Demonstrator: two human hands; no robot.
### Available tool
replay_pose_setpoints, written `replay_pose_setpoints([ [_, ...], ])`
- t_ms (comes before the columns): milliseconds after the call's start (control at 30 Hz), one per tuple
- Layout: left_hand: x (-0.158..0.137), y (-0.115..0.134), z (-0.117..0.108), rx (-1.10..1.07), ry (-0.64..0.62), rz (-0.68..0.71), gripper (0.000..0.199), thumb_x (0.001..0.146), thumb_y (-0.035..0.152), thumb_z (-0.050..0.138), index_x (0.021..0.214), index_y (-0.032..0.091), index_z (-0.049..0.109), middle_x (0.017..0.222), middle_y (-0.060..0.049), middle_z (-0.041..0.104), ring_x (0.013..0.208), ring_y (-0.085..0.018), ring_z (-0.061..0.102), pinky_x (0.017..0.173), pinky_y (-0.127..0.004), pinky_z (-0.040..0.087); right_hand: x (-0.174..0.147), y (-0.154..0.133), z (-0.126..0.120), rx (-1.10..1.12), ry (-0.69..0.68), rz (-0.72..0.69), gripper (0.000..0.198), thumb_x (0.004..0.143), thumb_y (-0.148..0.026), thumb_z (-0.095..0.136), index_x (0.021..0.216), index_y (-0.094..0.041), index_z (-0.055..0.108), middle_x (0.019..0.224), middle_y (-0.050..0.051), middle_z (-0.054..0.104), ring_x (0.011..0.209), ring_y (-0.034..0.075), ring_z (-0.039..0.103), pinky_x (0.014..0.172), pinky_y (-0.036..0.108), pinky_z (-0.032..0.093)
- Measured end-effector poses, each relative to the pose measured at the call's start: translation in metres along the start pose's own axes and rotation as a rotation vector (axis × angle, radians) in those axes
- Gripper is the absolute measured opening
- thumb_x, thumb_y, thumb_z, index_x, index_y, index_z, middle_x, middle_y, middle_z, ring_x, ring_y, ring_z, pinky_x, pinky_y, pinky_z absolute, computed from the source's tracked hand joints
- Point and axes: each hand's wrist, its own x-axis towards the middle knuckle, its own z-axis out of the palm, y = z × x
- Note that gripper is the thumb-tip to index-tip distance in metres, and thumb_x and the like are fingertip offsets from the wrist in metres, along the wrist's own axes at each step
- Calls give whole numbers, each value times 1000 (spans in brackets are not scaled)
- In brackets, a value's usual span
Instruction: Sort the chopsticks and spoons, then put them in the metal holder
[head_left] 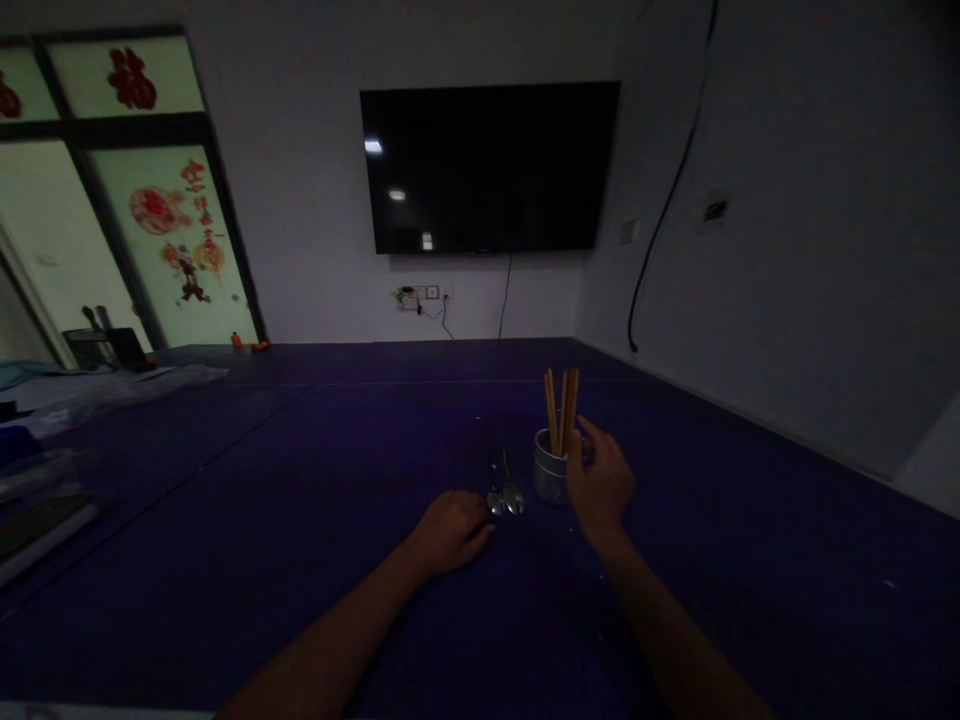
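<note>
Head view: grey cylindrical cup [550,482] on dark blue table [300,540], slim light-brown chopsticks [571,408] standing inside. Two shiny metal spoons [514,498] left of cup. Left hand [448,530] beyond spoons, left of cup, fingers together, thumb apart. Right hand [603,482] at cup's right, fingers curled by chopsticks; cannot tell if clamped.

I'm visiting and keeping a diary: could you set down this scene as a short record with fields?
Left hand: beside two spoons; contact unclear
Right hand: at the grey cup and chopsticks; grip unclear
Chopsticks: standing in the cup
Spoons: side by side, bowls toward the person
Table: dark purple-blue
Wall: television, screen dark
</note>
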Motion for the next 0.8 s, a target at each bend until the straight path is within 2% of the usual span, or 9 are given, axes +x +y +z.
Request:
replay_pose_setpoints([
  [100, 1, 1, -1, 25, -14, -8, 25, 89, 31, 39, 96, 19, 59, 93, -7, 64, 90, -17, 58, 80, -30, 44, -17, -18, 2, -33, -217, -128, 46, 91, -45, 32, 111, -18, 63, 94, 9, 68, 82, 20, 63, 73, 29, 43],
  [233, 3, 2, -4, 50, -50, -8, 23, 88, 29, 39, 94, 18, 59, 90, -6, 64, 85, -17, 58, 76, -30, 44, -34, -33, 7, -237, -613, -111, 42, 90, -43, 39, 122, -22, 55, 84, 7, 69, 77, 20, 65, 68, 29, 44],
  [367, 4, 2, -6, 15, -61, -2, 23, 88, 29, 40, 96, 19, 58, 92, -6, 64, 87, -16, 58, 78, -29, 43, -40, -31, 11, -354, -856, -69, 35, 87, -37, 47, 115, -21, 59, 92, 11, 69, 86, 23, 66, 71, 30, 45],
  [567, 4, 3, -6, 22, -79, -26, 22, 88, 30, 40, 91, 19, 59, 91, -6, 63, 85, -17, 58, 75, -29, 44, -42, -20, 18, -365, -975, -26, 30, 87, -39, 48, 104, -20, 64, 96, 11, 69, 95, 24, 64, 74, 29, 44],
  [800, 3, 3, -5, 34, -44, -14, 22, 88, 29, 39, 91, 18, 59, 89, -6, 64, 86, -17, 58, 76, -30, 44, -45, -15, 24, -384, -957, -47, 29, 86, -37, 49, 101, -18, 65, 95, 13, 69, 94, 25, 65, 73, 31, 45],
])
